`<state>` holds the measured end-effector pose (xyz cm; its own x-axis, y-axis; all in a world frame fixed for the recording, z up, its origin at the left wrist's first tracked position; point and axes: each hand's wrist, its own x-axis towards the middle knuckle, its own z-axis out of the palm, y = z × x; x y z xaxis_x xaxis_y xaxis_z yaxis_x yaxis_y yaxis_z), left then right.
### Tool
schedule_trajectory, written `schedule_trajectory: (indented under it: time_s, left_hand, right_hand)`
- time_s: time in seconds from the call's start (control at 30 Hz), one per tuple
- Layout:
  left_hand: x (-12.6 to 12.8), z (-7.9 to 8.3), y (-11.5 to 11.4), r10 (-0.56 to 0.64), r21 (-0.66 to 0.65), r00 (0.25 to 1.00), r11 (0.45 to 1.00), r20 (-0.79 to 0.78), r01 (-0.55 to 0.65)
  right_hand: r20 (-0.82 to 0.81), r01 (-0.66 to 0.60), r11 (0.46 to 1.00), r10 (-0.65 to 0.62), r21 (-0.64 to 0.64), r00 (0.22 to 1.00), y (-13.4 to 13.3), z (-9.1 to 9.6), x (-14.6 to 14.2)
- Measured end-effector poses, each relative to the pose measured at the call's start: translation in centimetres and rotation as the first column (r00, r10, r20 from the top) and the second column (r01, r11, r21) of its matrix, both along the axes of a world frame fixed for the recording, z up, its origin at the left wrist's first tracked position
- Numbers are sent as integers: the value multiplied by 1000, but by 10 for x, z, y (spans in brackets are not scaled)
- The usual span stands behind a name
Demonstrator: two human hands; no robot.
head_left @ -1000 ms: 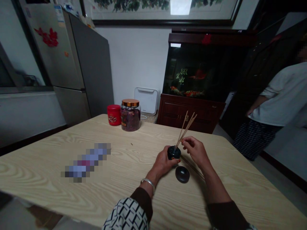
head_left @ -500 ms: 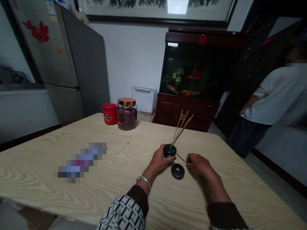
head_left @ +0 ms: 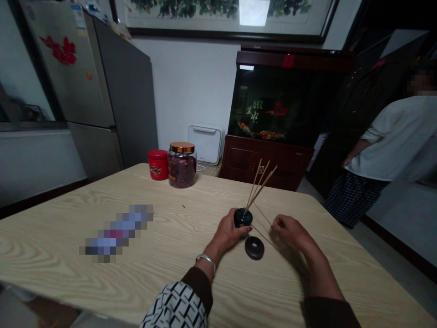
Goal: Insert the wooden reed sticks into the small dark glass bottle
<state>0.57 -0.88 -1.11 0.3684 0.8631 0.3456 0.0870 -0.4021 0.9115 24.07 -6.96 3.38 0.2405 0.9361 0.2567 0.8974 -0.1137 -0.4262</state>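
Note:
My left hand (head_left: pixel 232 230) is wrapped round a small dark diffuser bottle (head_left: pixel 243 217) standing on the table. Several thin reed sticks (head_left: pixel 256 193) rise from its mouth, leaning right. Just right of the bottle, my right hand (head_left: pixel 288 229) pinches one thin reed stick (head_left: pixel 263 214) slightly above the tabletop, its free end pointing up and left. Another stick (head_left: pixel 264 237) lies on the wood between the bottle and my right hand. Below the bottle rests a dark round ring-shaped cap (head_left: pixel 254 248) with a hole in its middle.
A red canister (head_left: pixel 158 165) and a glass jar with a copper-coloured lid (head_left: pixel 182 166) stand at the table's far edge. To the left lies a blurred-out packet (head_left: pixel 118 233). Behind are a fridge (head_left: pixel 133 100) and a fish tank (head_left: pixel 273 105). A person (head_left: pixel 385 136) stands at right.
My right hand has lifted and moved a little right, with a stick now showing in its pinch. My left hand keeps its hold on the bottle.

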Motion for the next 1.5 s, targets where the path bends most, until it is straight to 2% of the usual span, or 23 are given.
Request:
schedule_trajectory:
  time_s: [0.07, 0.1, 0.13, 0.2, 0.27, 0.3, 0.37, 0.5, 0.57, 0.73, 0.83, 1.03, 1.13, 1.27, 1.33, 1.4, 1.5]
  left_hand:
    - [0, -2, 0, -1, 1, 1000, 1000, -3, 1]
    - [0, -2, 1, -3, 3, 1000, 1000, -4, 3]
    - [0, -3, 1, -3, 7, 1000, 1000, -4, 3]
    - [0, -4, 1, -4, 11, 1000, 1000, -2, 4]
    - [0, -4, 1, -12, 7, 1000, 1000, 2, 12]
    - [0, -3, 1, -16, 2, 1000, 1000, 4, 16]
    - [0, -2, 0, -18, -8, 1000, 1000, 6, 19]
    - [0, 2, -1, -15, -28, 1000, 999, -5, 14]
    - [0, 3, -2, -7, -25, 1000, 1000, -14, 6]
    - [-1, 1, -2, -3, 6, 1000, 1000, -15, 3]
    - [0, 1, -2, 0, 2, 1000, 1000, -14, 0]
    - [0, 7, -3, -6, -24, 1000, 1000, -16, 5]
    - [0, 8, -3, -4, -26, 1000, 1000, -23, 4]
    - [0, 4, -2, 17, -10, 999, 1000, -34, -18]
    - [0, 3, -2, 16, -2, 999, 1000, -36, -16]
    - [0, 2, -1, 9, -1, 999, 1000, -37, -9]
    - [0, 1, 0, 3, -7, 999, 1000, -33, -3]
  right_hand:
    - [-197, 25, 980, 15, 198, 980, -1, 15, 6]
    - [-351, 78, 944, 42, 321, 936, -2, 24, 7]
    - [-509, 169, 883, 88, 437, 856, -3, 32, 5]
    - [-733, 337, 755, 267, 563, 626, -4, 47, -4]
    - [-784, 396, 695, 413, 600, 462, -4, 58, -20]
    - [-783, 407, 677, 453, 613, 426, -4, 60, -28]
    - [-764, 418, 643, 484, 641, 427, -2, 63, -43]
    - [-691, 395, 580, 482, 713, 539, 4, 60, -58]
    - [-649, 356, 570, 468, 741, 600, 7, 60, -60]
    - [-567, 234, 615, 425, 753, 706, 11, 61, -68]
    - [-534, 157, 667, 409, 728, 740, 14, 59, -75]
    - [-506, -34, 844, 353, 535, 787, 24, 42, -88]
    - [-499, -80, 886, 329, 456, 802, 26, 31, -85]
    - [-468, -109, 930, 274, 350, 840, 22, 18, -60]
    - [-358, -147, 959, 229, 242, 905, 16, 11, -43]
    - [-194, -172, 983, 181, 58, 964, 8, 3, -29]
    - [19, -113, 964, 121, -241, 992, -4, -6, -20]
